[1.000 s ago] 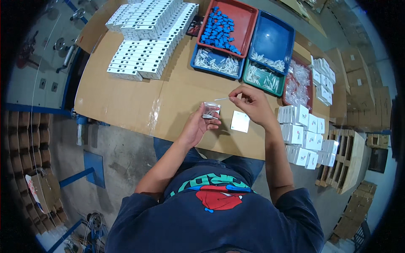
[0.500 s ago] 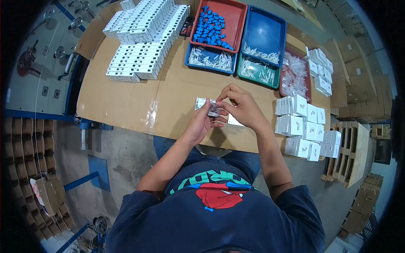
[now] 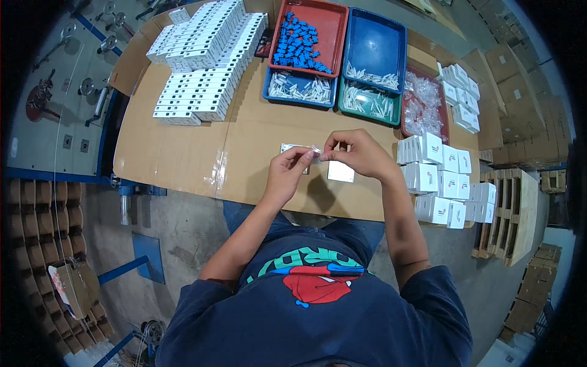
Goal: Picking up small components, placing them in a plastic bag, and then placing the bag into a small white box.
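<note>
Both my hands are raised over the near part of the cardboard-covered table, fingertips almost meeting. Between them is a small clear plastic bag [image 3: 316,149], its contents too small to make out. My left hand [image 3: 287,174] pinches it from the left with thumb and forefinger. From the other side, the thumb and fingers of my right hand [image 3: 362,155] are pinched on it too. Below my right hand a flat white box part [image 3: 340,172] lies on the cardboard. Another white piece with dark marks [image 3: 286,147] shows partly behind my left fingers.
Long stacks of white boxes [image 3: 202,79] fill the far left. Toward the back stand a red tray [image 3: 339,18] of blue parts, blue and green trays [image 3: 394,116] of white plugs, and a red tray [image 3: 444,125] of clear bags. White boxes [image 3: 431,180] are piled at right.
My left fingers, spread under the bag before, now pinch it. My right hand has lowered slightly, and the bag looks more bunched up between the fingertips. More of the white box part shows.
</note>
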`<act>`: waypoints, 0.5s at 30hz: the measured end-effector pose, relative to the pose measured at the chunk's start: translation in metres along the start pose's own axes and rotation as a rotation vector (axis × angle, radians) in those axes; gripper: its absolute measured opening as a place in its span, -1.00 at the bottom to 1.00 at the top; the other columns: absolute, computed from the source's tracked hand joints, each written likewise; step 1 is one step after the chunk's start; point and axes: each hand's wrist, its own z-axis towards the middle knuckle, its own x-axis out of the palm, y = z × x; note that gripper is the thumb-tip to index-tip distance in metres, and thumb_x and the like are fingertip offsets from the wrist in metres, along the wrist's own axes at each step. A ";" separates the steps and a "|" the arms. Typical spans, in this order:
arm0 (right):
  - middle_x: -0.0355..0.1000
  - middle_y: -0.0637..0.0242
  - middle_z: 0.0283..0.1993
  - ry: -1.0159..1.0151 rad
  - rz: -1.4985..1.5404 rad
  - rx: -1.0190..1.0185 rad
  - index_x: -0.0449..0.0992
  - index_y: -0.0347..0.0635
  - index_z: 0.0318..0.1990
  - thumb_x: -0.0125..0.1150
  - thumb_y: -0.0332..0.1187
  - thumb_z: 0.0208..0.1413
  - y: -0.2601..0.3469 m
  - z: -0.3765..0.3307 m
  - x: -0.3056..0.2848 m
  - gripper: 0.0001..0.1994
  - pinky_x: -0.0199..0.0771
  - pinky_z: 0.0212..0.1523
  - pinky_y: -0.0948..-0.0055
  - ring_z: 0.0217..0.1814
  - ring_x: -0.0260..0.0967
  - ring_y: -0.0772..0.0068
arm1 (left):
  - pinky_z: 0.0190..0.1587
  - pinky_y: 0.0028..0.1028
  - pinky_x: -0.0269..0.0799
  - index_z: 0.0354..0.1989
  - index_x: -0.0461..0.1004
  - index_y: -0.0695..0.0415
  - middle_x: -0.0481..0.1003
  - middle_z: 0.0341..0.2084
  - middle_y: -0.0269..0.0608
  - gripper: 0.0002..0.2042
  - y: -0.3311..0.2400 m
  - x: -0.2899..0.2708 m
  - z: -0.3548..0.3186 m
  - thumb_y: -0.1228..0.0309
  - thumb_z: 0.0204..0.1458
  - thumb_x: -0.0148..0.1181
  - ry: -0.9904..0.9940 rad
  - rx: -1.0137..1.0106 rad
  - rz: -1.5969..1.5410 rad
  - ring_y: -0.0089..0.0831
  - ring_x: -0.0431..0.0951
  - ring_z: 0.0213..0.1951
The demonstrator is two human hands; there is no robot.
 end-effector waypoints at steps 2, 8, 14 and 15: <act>0.50 0.40 -0.44 0.003 -0.002 -0.001 0.63 -0.22 -0.27 0.42 -0.24 0.16 0.005 -0.003 -0.004 -0.78 0.28 -0.38 0.49 -0.43 0.26 0.62 | -0.05 -0.54 0.50 -0.05 0.61 0.26 0.62 -0.21 -0.30 -0.80 -0.002 0.001 0.000 0.38 0.33 0.19 -0.015 0.009 -0.036 -0.59 0.58 -0.17; 0.53 0.48 -0.38 -0.099 0.134 -0.006 0.62 -0.22 -0.07 0.38 -0.38 0.19 0.005 -0.012 0.004 -0.79 0.23 -0.40 0.60 -0.42 0.23 0.75 | -0.05 -0.51 0.53 -0.03 0.59 0.28 0.63 -0.17 -0.25 -0.80 -0.006 0.003 -0.003 0.41 0.33 0.19 -0.056 0.017 -0.049 -0.57 0.60 -0.15; 0.55 0.48 -0.27 -0.259 0.347 0.045 0.56 -0.25 0.08 0.39 -0.50 0.15 0.001 -0.023 0.021 -0.67 0.20 -0.40 0.70 -0.39 0.25 0.82 | -0.05 -0.50 0.54 -0.04 0.58 0.30 0.61 -0.16 -0.25 -0.80 -0.017 0.013 -0.005 0.41 0.33 0.19 -0.068 0.032 -0.113 -0.53 0.61 -0.12; 0.55 0.48 -0.25 -0.293 0.388 0.058 0.57 -0.25 0.06 0.39 -0.50 0.16 0.002 -0.025 0.023 -0.69 0.20 -0.40 0.71 -0.39 0.26 0.82 | -0.04 -0.51 0.55 -0.05 0.58 0.31 0.60 -0.17 -0.26 -0.80 -0.016 0.012 -0.006 0.41 0.33 0.19 -0.066 0.043 -0.100 -0.53 0.61 -0.12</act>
